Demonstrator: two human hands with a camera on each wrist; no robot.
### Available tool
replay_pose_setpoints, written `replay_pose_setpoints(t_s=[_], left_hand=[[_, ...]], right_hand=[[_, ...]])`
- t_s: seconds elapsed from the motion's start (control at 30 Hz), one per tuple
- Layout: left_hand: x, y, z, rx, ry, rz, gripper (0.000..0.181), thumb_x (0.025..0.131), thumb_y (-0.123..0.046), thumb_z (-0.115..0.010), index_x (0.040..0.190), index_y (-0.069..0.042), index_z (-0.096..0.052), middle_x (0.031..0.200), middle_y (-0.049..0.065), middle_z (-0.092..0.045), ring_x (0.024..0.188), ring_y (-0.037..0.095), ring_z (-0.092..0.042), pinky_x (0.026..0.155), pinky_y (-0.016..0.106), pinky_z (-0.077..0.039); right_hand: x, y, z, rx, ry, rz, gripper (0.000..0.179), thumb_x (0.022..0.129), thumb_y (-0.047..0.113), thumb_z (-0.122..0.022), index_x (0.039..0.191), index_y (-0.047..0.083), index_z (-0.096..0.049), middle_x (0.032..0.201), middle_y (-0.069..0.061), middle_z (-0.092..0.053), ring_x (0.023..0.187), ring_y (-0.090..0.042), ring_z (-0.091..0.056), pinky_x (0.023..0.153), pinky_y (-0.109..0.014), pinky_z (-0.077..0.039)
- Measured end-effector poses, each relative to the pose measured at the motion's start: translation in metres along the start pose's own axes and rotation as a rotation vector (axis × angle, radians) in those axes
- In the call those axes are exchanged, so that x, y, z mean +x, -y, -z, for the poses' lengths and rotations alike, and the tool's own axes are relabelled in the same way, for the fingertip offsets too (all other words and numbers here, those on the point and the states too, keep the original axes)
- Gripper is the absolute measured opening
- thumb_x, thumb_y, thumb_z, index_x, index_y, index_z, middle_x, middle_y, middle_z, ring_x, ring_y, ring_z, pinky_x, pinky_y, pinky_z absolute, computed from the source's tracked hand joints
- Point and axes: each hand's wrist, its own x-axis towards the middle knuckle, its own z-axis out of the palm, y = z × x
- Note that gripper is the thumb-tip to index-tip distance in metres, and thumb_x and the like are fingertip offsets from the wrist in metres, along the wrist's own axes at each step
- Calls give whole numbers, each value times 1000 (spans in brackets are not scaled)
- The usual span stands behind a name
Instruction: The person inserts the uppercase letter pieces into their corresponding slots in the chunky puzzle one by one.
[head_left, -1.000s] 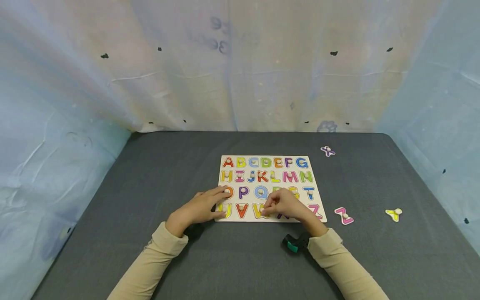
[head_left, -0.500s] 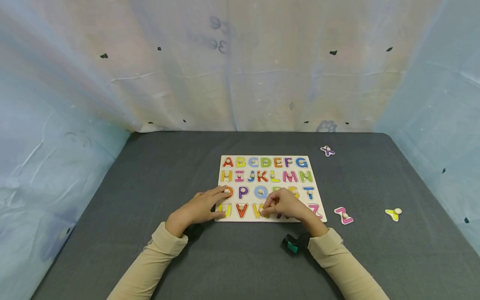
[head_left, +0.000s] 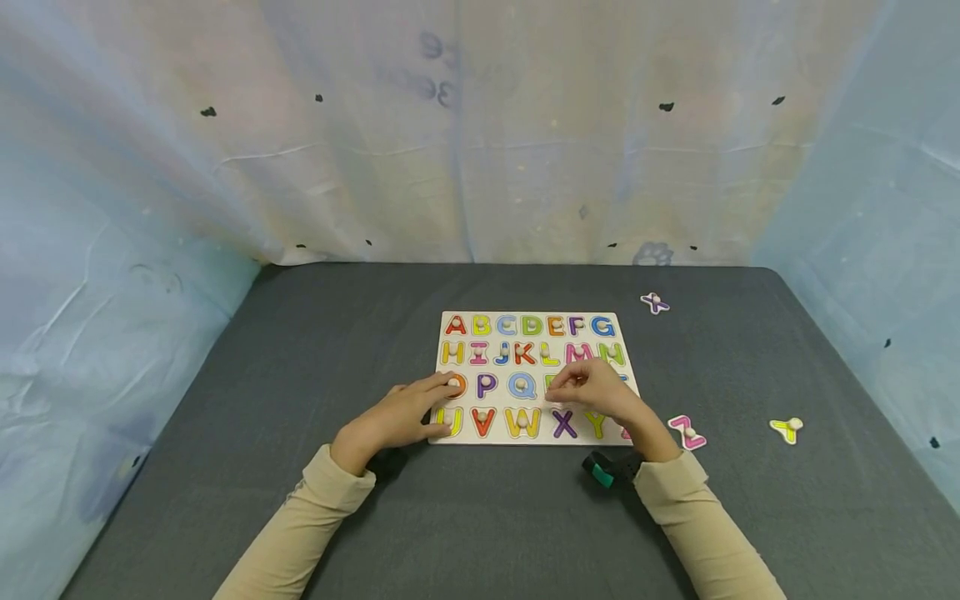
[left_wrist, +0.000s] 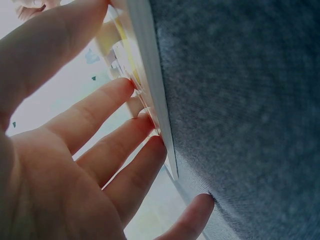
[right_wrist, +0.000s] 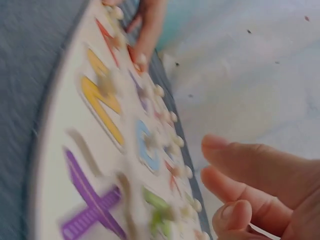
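Observation:
A white alphabet puzzle board (head_left: 495,441) lies on the dark table, most of its letters fitted with small knobs. My left hand (head_left: 397,417) rests at the board's left edge by the O and U, fingers spread and extended; the left wrist view has its fingertips (left_wrist: 125,86) right at the rim. My right hand (head_left: 596,390) hovers over the right half with bent fingers and nothing held. The yellow W (head_left: 522,423) sits in the bottom row with its knob showing. Beside it, the purple X recess (head_left: 564,423) shows no knob. The right hand hides several letters.
Three loose letter pieces lie right of the board: a purple X (head_left: 655,303) toward the back, a pink Z (head_left: 687,432) close to the right forearm, and a yellow Y (head_left: 787,430) farther right. A black device with a green part (head_left: 602,475) is at the right wrist.
My right hand has let go of the W's knob and moved up and to the right, uncovering the W, X and Y places. The left hand stays where it was.

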Motion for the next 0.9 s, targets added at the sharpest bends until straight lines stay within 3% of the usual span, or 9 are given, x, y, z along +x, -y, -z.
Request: replay_pose_setpoints(t_s=[0.23, 0.4, 0.67, 0.77, 0.9], left_hand=[[1, 0, 1, -2, 2, 3, 63, 90, -30, -67, 146, -12, -43, 156, 13, -35, 143, 34, -38, 108, 60, -33], [1, 0, 0, -15, 17, 7, 64, 90, -30, -67, 146, -12, -42, 157, 13, -34, 144, 34, -37, 109, 60, -32], [2, -1, 0, -11, 12, 6, 64, 90, -30, -67, 146, -12, -42, 157, 14, -34, 144, 34, -37, 108, 60, -32], [2, -1, 0, -4, 10, 3, 64, 90, -30, -67, 146, -12, -42, 157, 14, -35, 143, 34, -37, 108, 60, -33], [3, -2, -1, 6, 10, -1, 64, 90, -30, -67, 146, -12, -42, 156, 15, -36, 143, 34, -37, 108, 59, -33]], right_hand=[[-5, 3, 27, 3, -101, -39, 23, 85, 17, -73, 93, -4, -71, 69, 3, -52, 61, -6, -41, 54, -21, -34], [-6, -8, 48, 1, -177, -93, 29, 88, 20, -70, 101, -7, -69, 65, 5, -53, 63, -7, -40, 57, -23, -34], [-5, -25, 84, 84, -247, -206, 40, 96, 27, -60, 117, -8, -62, 62, 12, -44, 57, -6, -40, 59, -25, -36], [-4, -31, 97, 112, -267, -217, 38, 96, 30, -59, 113, -3, -62, 61, 13, -43, 59, -5, -40, 61, -25, -36], [-2, -38, 113, 158, -295, -262, 25, 94, 36, -61, 98, 12, -65, 61, 14, -43, 61, -5, -41, 62, -25, -37]])
